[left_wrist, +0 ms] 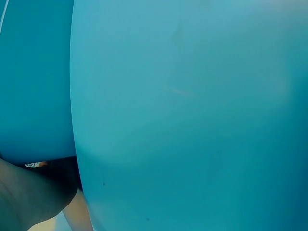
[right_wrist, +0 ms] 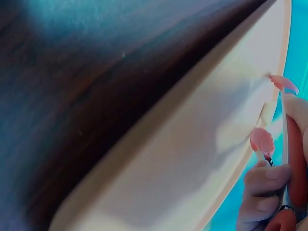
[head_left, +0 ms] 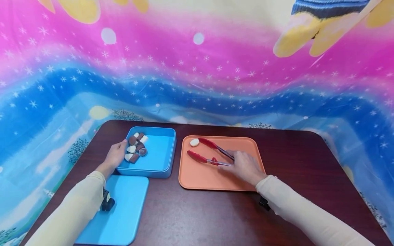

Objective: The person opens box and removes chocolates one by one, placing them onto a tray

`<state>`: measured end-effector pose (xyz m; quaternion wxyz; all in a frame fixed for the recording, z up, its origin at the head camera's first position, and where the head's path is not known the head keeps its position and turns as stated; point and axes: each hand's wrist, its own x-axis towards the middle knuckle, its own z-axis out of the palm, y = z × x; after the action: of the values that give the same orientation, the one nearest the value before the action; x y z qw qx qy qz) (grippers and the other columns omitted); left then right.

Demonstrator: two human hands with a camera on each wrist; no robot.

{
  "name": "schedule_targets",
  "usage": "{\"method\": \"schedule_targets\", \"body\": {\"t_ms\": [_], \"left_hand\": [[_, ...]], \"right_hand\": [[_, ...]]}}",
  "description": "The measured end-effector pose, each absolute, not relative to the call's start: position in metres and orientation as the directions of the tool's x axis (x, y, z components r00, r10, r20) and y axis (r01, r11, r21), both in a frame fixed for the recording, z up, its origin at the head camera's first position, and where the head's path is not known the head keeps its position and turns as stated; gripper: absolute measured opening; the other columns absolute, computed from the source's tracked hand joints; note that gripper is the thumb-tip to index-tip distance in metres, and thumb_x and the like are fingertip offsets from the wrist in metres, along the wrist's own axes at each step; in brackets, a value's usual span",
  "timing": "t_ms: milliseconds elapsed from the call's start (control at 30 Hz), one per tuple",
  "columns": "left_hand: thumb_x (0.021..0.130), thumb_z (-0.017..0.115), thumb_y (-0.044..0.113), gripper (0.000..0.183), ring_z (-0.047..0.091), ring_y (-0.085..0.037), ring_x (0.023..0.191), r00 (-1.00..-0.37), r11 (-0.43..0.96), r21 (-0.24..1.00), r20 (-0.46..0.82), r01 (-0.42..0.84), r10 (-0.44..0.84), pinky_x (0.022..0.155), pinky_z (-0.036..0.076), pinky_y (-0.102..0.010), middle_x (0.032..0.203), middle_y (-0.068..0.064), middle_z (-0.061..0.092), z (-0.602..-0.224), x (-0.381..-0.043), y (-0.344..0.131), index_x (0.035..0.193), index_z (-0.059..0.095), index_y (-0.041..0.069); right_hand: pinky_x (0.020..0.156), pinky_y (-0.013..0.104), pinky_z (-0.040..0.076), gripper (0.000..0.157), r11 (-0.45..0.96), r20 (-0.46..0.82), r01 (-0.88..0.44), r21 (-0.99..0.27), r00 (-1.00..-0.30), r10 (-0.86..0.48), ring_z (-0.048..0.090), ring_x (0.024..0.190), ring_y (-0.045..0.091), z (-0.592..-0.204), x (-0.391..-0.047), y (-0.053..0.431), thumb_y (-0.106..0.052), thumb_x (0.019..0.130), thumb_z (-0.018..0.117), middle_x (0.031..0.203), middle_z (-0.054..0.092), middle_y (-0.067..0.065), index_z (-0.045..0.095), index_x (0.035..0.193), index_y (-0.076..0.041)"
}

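Observation:
My right hand (head_left: pixel 244 167) grips a pair of red-tipped metal tongs (head_left: pixel 212 160) above the orange tray (head_left: pixel 203 179). The tong tips (right_wrist: pixel 262 141) are spread apart, with a small white oval piece (head_left: pixel 194 142) lying on the tray near the upper tip and not pinched. In the right wrist view the fingers (right_wrist: pixel 267 178) curl round the tong arms. My left hand (head_left: pixel 117 154) holds the left side of the blue box (head_left: pixel 160 147) at its rim; some of its fingers are hidden. Inside the box, brown and white chocolate-like pieces (head_left: pixel 131 149) cluster at the left.
A flat blue lid (head_left: pixel 126 208) lies on the dark wooden table (head_left: pixel 172 212) in front of the box, beneath my left forearm. The tray stands right of the box, across a narrow gap. A patterned cloth (head_left: pixel 197 78) hangs behind the table.

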<state>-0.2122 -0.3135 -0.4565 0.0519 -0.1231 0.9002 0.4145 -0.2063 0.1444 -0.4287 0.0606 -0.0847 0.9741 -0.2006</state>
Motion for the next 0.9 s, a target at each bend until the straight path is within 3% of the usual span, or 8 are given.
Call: {"method": "schedule_targets", "body": {"t_ms": [67,167,233,333,433,533,633,900], "left_hand": [[0.110,0.015,0.049,0.063,0.054,-0.037,0.105,-0.964,0.625,0.734,-0.195,-0.265,-0.180,0.090,0.042,-0.047,0.076,-0.010,0.037,-0.457,-0.212,-0.315,0.093,0.050,0.000],[0.110,0.013,0.048,0.072,0.050,-0.044,0.122,-0.964,0.622,0.736,-0.199,-0.267,-0.177,0.103,0.044,-0.056,0.092,-0.022,0.047,-0.457,-0.210,-0.315,0.123,0.054,-0.009],[0.110,0.013,0.048,0.073,0.049,-0.045,0.123,-0.962,0.618,0.738,-0.204,-0.272,-0.180,0.106,0.043,-0.057,0.094,-0.023,0.047,-0.457,-0.209,-0.315,0.129,0.052,-0.010],[0.109,0.013,0.049,0.069,0.054,-0.040,0.109,-0.961,0.619,0.735,-0.208,-0.276,-0.181,0.097,0.045,-0.052,0.081,-0.013,0.043,-0.456,-0.210,-0.315,0.109,0.054,-0.007],[0.109,0.015,0.050,0.060,0.054,-0.031,0.092,-0.963,0.614,0.742,-0.205,-0.270,-0.176,0.087,0.043,-0.044,0.072,-0.004,0.036,-0.455,-0.212,-0.313,0.088,0.047,0.004],[0.109,0.016,0.051,0.059,0.053,-0.030,0.091,-0.964,0.609,0.748,-0.200,-0.265,-0.174,0.086,0.042,-0.042,0.073,-0.003,0.035,-0.454,-0.213,-0.312,0.090,0.048,0.005],[0.109,0.016,0.051,0.060,0.052,-0.034,0.094,-0.964,0.605,0.751,-0.197,-0.265,-0.177,0.086,0.042,-0.044,0.073,-0.004,0.035,-0.455,-0.214,-0.313,0.092,0.049,0.003],[0.109,0.015,0.051,0.059,0.054,-0.031,0.097,-0.962,0.609,0.745,-0.203,-0.271,-0.180,0.089,0.042,-0.044,0.073,-0.003,0.036,-0.458,-0.214,-0.315,0.088,0.047,0.006]], "right_hand": [[0.051,0.030,0.032,0.075,0.901,-0.095,-0.126,-0.414,-0.979,-0.181,0.042,0.061,0.019,-0.429,-0.205,0.142,-0.060,0.074,0.084,0.066,0.045,0.000,0.066,0.132,-0.016],[0.049,0.030,0.028,0.083,0.886,-0.100,-0.124,-0.447,-0.977,-0.187,0.038,0.060,0.019,-0.431,-0.203,0.141,-0.061,0.073,0.084,0.067,0.041,0.001,0.062,0.139,-0.016],[0.050,0.030,0.029,0.087,0.876,-0.097,-0.127,-0.465,-0.976,-0.193,0.040,0.063,0.019,-0.431,-0.201,0.142,-0.061,0.073,0.083,0.072,0.050,0.003,0.058,0.144,-0.017],[0.056,0.029,0.036,0.091,0.870,-0.075,-0.139,-0.474,-0.978,-0.197,0.051,0.075,0.018,-0.430,-0.199,0.146,-0.064,0.076,0.080,0.100,0.070,0.006,0.052,0.149,-0.017],[0.061,0.028,0.041,0.092,0.860,-0.020,-0.166,-0.482,-0.980,-0.200,0.056,0.081,0.017,-0.424,-0.197,0.151,-0.064,0.077,0.079,0.116,0.072,0.005,0.049,0.151,-0.018],[0.052,0.028,0.040,0.094,0.836,0.011,-0.179,-0.518,-0.979,-0.203,0.050,0.064,0.017,-0.416,-0.196,0.150,-0.066,0.076,0.078,0.086,0.065,0.005,0.046,0.152,-0.021],[0.048,0.029,0.038,0.093,0.805,0.017,-0.184,-0.565,-0.977,-0.211,0.043,0.057,0.016,-0.409,-0.195,0.142,-0.068,0.075,0.078,0.073,0.052,0.002,0.048,0.151,-0.023],[0.053,0.030,0.040,0.082,0.800,0.014,-0.215,-0.560,-0.968,-0.250,0.051,0.066,0.016,-0.403,-0.187,0.111,-0.068,0.076,0.077,0.074,0.056,-0.002,0.056,0.143,-0.024]]}}
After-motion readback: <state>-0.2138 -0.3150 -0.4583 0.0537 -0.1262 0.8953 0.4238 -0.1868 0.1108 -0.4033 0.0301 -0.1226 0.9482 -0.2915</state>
